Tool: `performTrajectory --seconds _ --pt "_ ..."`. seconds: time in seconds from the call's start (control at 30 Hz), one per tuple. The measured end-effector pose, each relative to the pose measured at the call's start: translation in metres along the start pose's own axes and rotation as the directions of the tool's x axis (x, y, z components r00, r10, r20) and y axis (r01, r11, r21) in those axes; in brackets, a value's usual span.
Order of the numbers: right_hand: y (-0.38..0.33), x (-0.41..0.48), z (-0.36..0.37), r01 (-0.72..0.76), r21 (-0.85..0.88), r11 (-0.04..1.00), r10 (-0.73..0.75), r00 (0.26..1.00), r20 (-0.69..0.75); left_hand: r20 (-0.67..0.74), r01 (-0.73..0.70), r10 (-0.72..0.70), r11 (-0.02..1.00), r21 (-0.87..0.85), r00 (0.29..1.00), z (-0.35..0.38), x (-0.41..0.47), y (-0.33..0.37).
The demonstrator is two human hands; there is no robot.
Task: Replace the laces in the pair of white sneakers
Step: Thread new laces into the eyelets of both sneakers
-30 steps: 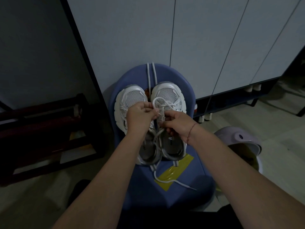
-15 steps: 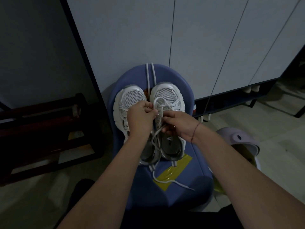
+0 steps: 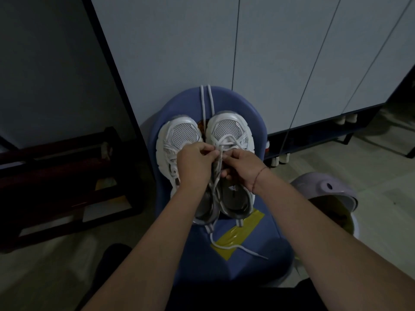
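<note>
White cabinet doors [image 3: 179, 52] back a blue chair [image 3: 258, 265] at frame centre, where the pair of white sneakers [image 3: 182, 133] sits, toes toward the top of the frame. The left hand [image 3: 193, 164] and right hand [image 3: 247, 163] both pinch the lace [image 3: 226, 140] over the right-of-frame sneaker, fingers [image 3: 208, 151] curled tight. Soft, limp and light, the lace is probably best gripped near its stiff tip.

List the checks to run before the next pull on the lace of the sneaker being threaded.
1. Threaded sneaker and second sneaker rest on the blue chair: ok.
2. Left hand and right hand both pinch the lace: ok.
3. Next eyelet in sight: cannot tell, fingers cover it.
4. Trailing lace end lies free on the seat: ok.
5. Draped lace lies away from the hands: ok.
</note>
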State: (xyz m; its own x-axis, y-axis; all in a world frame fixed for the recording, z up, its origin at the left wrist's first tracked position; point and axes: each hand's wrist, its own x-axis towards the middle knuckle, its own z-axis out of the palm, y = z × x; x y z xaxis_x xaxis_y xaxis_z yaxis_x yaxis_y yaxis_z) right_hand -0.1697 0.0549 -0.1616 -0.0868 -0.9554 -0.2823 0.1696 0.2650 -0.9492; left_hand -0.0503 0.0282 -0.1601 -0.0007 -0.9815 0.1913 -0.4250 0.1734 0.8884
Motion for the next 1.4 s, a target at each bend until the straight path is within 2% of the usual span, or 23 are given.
performTrajectory --seconds 0.1,0.23,0.33,0.57,0.73,0.87,1.0,1.13,1.23,1.3,1.33,1.37,1.4 --pt "-0.001 -0.002 0.0 0.013 -0.009 1.0 -0.013 1.0 -0.005 0.01 0.036 -0.036 0.996 -0.08 0.999 0.0 0.001 -0.001" --pt "-0.002 -0.003 0.0 0.012 -0.021 1.0 -0.012 1.0 0.008 0.023 -0.043 0.042 0.999 0.006 0.999 0.001 0.001 -0.002" --pt "-0.002 -0.003 0.0 0.027 -0.057 0.998 -0.027 1.0 -0.004 0.052 -0.013 0.015 0.999 -0.03 0.999 -0.001 0.001 -0.001" --pt "-0.001 -0.001 0.002 0.037 -0.172 0.984 -0.046 0.998 -0.045 0.271 -0.007 0.013 1.0 -0.023 0.962 -0.01 -0.003 0.001" --pt "-0.001 -0.01 0.0 0.102 -0.314 0.944 -0.132 0.988 -0.078 0.281 -0.046 0.038 0.999 0.022 0.959 -0.016 0.0 0.001" --pt "-0.003 -0.023 -0.009 0.138 -0.45 0.882 -0.203 0.974 -0.099 0.259 -0.086 0.068 0.994 0.06 0.963 -0.016 -0.002 0.0" --pt "-0.009 -0.043 -0.025 0.145 -0.619 0.772 -0.183 0.983 0.003 0.258 -0.102 0.072 0.989 0.105 0.963 -0.017 -0.003 0.001" --pt "-0.021 -0.067 -0.039 0.107 -0.781 0.615 0.058 0.982 0.18 0.274 -0.086 0.053 0.99 0.11 0.96 -0.016 -0.002 0.002" --pt "-0.026 -0.08 -0.039 0.103 -0.889 0.446 0.31 0.914 0.261 0.288 -0.074 0.037 0.99 0.118 0.957 -0.017 0.0 0.002" --pt "-0.026 -0.082 -0.038 0.11 -0.927 0.358 0.391 0.884 0.256 0.3 -0.061 0.026 0.993 0.106 0.954 -0.018 0.001 0.002" --pt "-0.026 -0.08 -0.038 0.106 -0.936 0.335 0.372 0.898 0.235 0.303 -0.056 0.024 0.994 0.099 0.953 -0.018 0.001 0.002" --pt "-0.026 -0.076 -0.036 0.091 -0.93 0.356 0.308 0.928 0.208 0.303 -0.053 0.022 0.994 0.094 0.953 -0.018 0.001 0.002" --pt "-0.026 -0.07 -0.034 0.073 -0.904 0.421 0.204 0.964 0.173 0.304 -0.053 0.022 0.994 0.093 0.952 -0.018 0.001 0.002"
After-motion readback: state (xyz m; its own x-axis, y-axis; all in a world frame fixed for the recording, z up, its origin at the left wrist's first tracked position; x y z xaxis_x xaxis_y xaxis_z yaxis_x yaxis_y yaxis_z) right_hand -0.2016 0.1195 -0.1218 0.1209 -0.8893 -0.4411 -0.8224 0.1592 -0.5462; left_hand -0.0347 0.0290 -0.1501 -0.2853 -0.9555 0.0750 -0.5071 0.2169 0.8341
